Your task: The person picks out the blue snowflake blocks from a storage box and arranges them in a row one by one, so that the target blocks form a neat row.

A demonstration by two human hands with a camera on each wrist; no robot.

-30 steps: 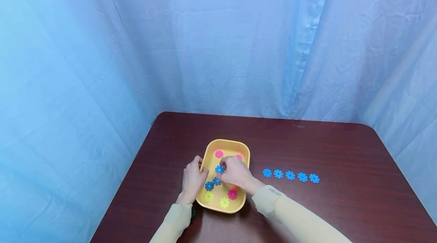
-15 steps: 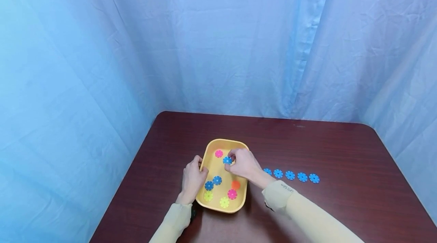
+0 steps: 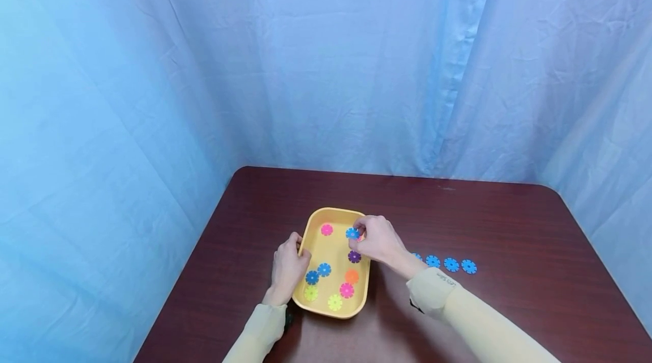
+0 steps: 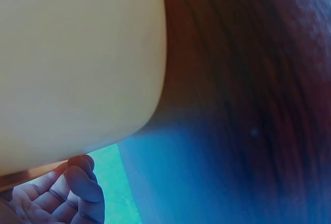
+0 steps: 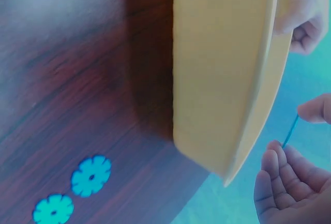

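Note:
My left hand [image 3: 289,267] grips the left rim of a yellow plastic tray [image 3: 326,247], thumb inside and fingers outside. In the left wrist view, curled fingers [image 4: 83,185] show at the edge of the tray [image 4: 77,69]. My right hand [image 3: 379,240] pinches a blue notched disc [image 3: 352,233] between thumb and fingers, over the tray's far right part. The right wrist view shows this disc [image 5: 290,132] edge-on, raised beside the tray wall [image 5: 222,69]. It overlaps a pink disc [image 3: 360,238] behind it in the head view.
Inside the tray lie blue discs [image 3: 312,277], a purple one [image 3: 354,257], an orange one [image 3: 351,276], pink ones [image 3: 347,290] and yellow ones [image 3: 335,302]. A row of blue discs [image 3: 450,264] lies right on the dark table [image 3: 509,227], partly hidden by my right wrist. Blue curtains [image 3: 326,68] surround it.
My right hand has lifted the blue disc from the tray's middle and carried it right and away toward the right rim, uncovering the orange and purple discs. My left hand stays put.

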